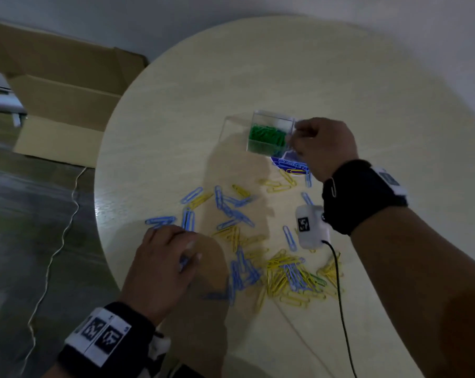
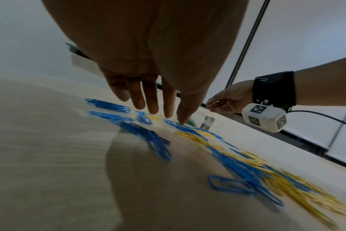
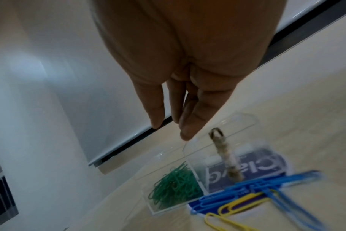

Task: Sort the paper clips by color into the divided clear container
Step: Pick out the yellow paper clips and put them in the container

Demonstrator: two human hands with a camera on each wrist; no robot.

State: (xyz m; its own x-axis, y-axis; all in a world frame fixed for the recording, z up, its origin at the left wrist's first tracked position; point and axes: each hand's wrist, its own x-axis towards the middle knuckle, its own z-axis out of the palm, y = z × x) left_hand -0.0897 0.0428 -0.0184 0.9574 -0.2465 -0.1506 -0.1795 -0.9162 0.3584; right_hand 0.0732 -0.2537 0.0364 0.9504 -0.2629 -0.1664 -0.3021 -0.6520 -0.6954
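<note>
A clear divided container (image 1: 269,133) stands on the round table (image 1: 272,64); its left compartment holds green clips (image 1: 267,135) (image 3: 176,186). My right hand (image 1: 296,137) hovers over its right compartment, fingers (image 3: 190,125) straight and close together with nothing visible between them. A blurred pale clip shape (image 3: 224,154) shows over that compartment. Blue clips (image 1: 232,211) and yellow clips (image 1: 281,271) lie scattered and piled nearer me. My left hand (image 1: 176,241) reaches down near the table's left edge, fingers (image 2: 152,101) straight and spread, one tip touching a blue clip (image 2: 180,125).
A blue-and-white printed card (image 1: 291,166) lies under the container's near side. An open cardboard box (image 1: 61,85) sits on the floor to the left, with a white cord (image 1: 67,214) trailing beside it. A black cable (image 1: 340,296) runs from my right wrist camera across the table.
</note>
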